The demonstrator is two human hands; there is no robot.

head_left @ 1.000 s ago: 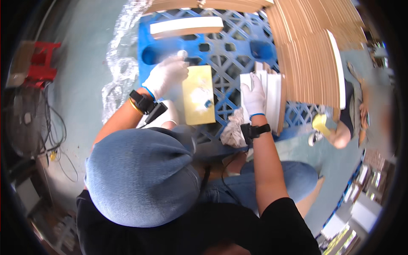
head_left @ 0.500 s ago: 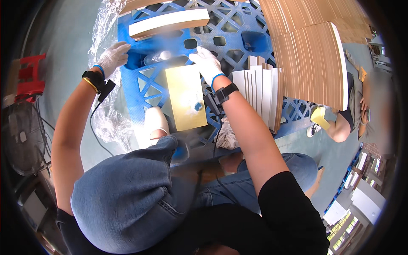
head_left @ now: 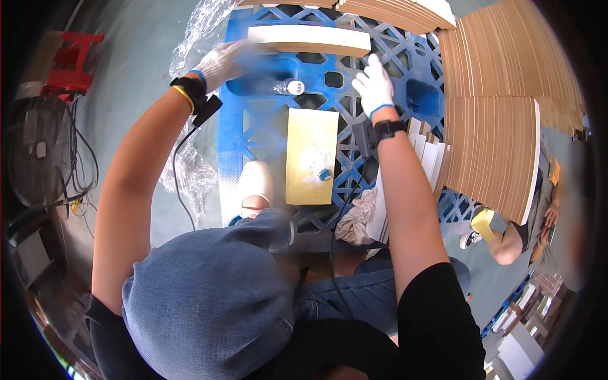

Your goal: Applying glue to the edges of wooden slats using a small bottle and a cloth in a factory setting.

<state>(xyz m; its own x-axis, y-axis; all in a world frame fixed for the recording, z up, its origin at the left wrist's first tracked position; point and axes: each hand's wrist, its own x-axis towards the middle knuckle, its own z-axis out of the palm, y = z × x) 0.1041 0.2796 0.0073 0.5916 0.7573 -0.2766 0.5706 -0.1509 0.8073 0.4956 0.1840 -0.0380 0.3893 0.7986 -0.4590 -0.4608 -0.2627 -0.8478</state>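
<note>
A low stack of white-topped boards point(head_left: 309, 38) lies across the far part of the blue pallet point(head_left: 231, 142). My left hand point(head_left: 218, 64), in a white glove, reaches with stretched fingers to the stack's left end; blur hides whether it touches. Just below the right end is my right hand point(head_left: 375, 87), also gloved, its fingers spread and holding nothing. Between and below the hands, a clear bottle with a white cap point(head_left: 292, 87) lies on its side. Nearer me is a flat yellow sheet point(head_left: 310, 133) with a small blue piece point(head_left: 325, 175) and a whitish patch on it.
Tall stacks of brown-edged boards point(head_left: 487, 152) stand on the right, with more boards point(head_left: 399, 14) at the far edge. A crumpled cloth point(head_left: 358, 218) lies by white strips. Clear plastic wrap point(head_left: 196, 38) trails at left, near a fan point(head_left: 41, 149). Another person point(head_left: 506, 244) sits at far right.
Both hands have moved farther out, closer to the two ends of the white-topped stack. The whole view has shifted, so the pallet appears farther right.
</note>
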